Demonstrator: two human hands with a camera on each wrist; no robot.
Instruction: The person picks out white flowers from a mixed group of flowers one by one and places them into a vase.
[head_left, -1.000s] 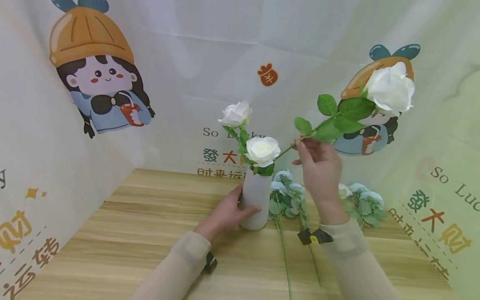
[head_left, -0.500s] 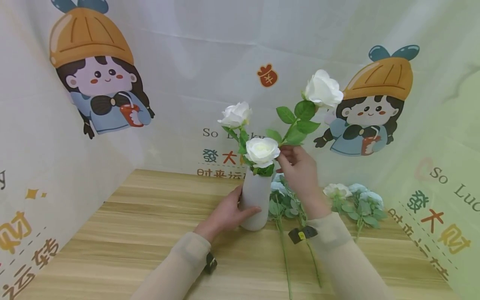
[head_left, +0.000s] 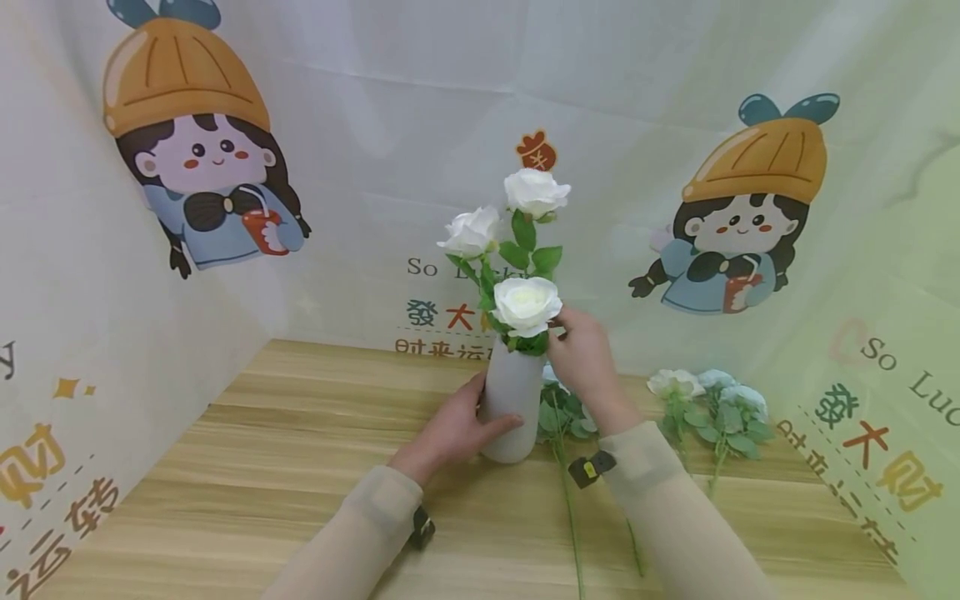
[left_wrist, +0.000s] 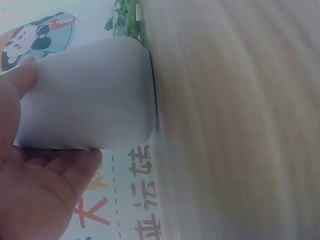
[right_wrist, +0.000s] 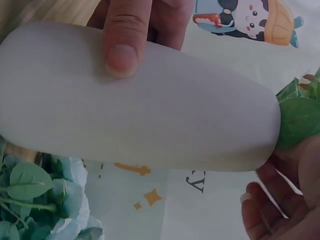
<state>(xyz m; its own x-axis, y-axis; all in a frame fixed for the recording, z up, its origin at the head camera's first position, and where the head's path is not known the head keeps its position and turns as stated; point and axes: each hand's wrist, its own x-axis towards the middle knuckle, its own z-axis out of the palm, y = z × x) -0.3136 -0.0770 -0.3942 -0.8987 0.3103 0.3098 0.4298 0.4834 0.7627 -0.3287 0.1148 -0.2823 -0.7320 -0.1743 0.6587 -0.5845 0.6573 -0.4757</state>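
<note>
A white vase (head_left: 512,408) stands upright on the wooden table, and my left hand (head_left: 457,425) grips its side, thumb across the front. In the left wrist view the fingers wrap under the vase (left_wrist: 90,95). Out of the vase rise white artificial roses: a front one (head_left: 527,306), a left one (head_left: 471,231) and a taller one (head_left: 536,192) at the back. My right hand (head_left: 588,354) is at the vase mouth, pinching the tall rose's stem; the front bloom hides the fingertips' contact. The right wrist view has that hand (right_wrist: 292,200) beside the mouth and green leaves.
Pale blue flowers with green leaves (head_left: 558,412) lie behind and right of the vase, their long stems reaching toward the front edge. Farther right lie a white flower (head_left: 675,383) and more blue ones (head_left: 738,404). A printed cloth (head_left: 360,167) hangs behind the table (head_left: 247,467).
My right hand has moved left and down to the vase mouth. The tall rose swung from the far right, tilted, to nearly upright above the vase. My left hand has stayed on the vase.
</note>
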